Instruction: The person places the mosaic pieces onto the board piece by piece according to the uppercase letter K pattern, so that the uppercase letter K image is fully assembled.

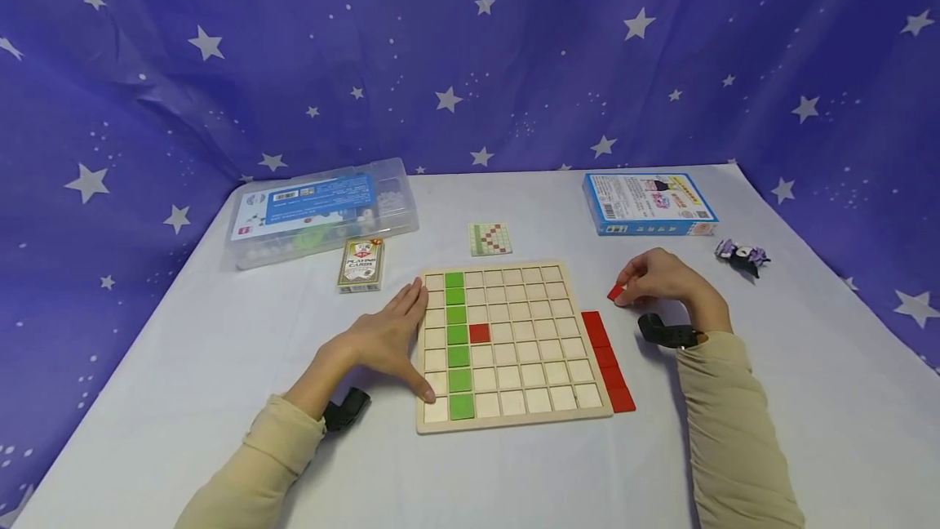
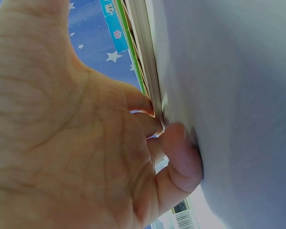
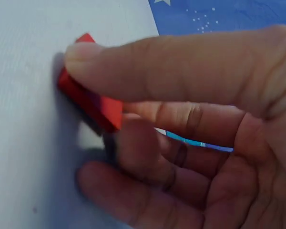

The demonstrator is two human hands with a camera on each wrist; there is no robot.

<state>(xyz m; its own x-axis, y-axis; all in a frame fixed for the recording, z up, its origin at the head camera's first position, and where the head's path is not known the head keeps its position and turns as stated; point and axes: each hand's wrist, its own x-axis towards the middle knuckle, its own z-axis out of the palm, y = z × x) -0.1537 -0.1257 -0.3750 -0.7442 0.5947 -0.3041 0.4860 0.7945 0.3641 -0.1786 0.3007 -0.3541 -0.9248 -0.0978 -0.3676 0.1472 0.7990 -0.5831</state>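
A small flat red square tile (image 1: 615, 292) sits pinched in the grip of the right hand (image 1: 657, 276), thumb on top and fingers beneath, low over the white tabletop (image 1: 771, 366) just right of the pale wooden grid board (image 1: 514, 417). It looks light, stiff and smooth, best held by opposite edges. The left hand (image 1: 389, 341) lies spread flat, pressing the board's left edge. A row of red tiles (image 1: 608, 362) lies beside the board's right edge.

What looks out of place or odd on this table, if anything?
Little stands out. The wooden grid board sits slightly skewed to the table edge. One red tile sits alone in the grid beside the green column. A small purple toy lies on its side by the blue box.
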